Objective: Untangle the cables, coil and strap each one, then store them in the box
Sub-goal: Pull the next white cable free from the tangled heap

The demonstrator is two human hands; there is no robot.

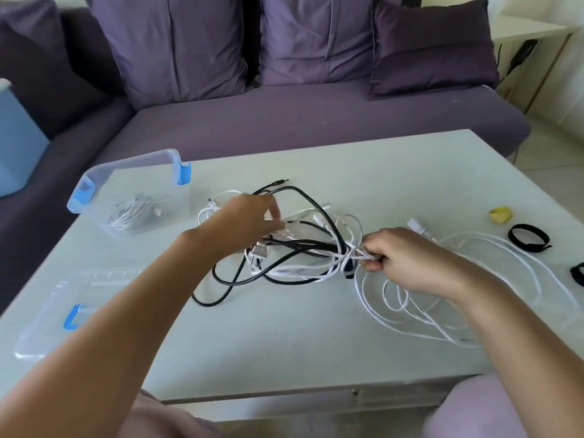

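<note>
Left hand [249,216] reaches over the cable tangle [303,246] mid-table [284,343]; fingers blurred, I cannot tell its grip. Right hand [407,260] curled, pinching white strands at the tangle's right edge. Clear box [132,162], far left, holds one coiled white cable [131,213]

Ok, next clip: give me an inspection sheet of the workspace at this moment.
Surface: pale table, holding the items below.
Job's things: clear box, open, with a coiled cable inside; lid by the left forearm; black strap and yellow strap at right.
Clutter: nothing seen.
Hands: left hand reaches into the tangle, grip unclear; right hand grips the white cable.
Cables: black and white strands knotted mid-table; loose white loops at right.
Surroundings: purple sofa; blue bin at left.
</note>
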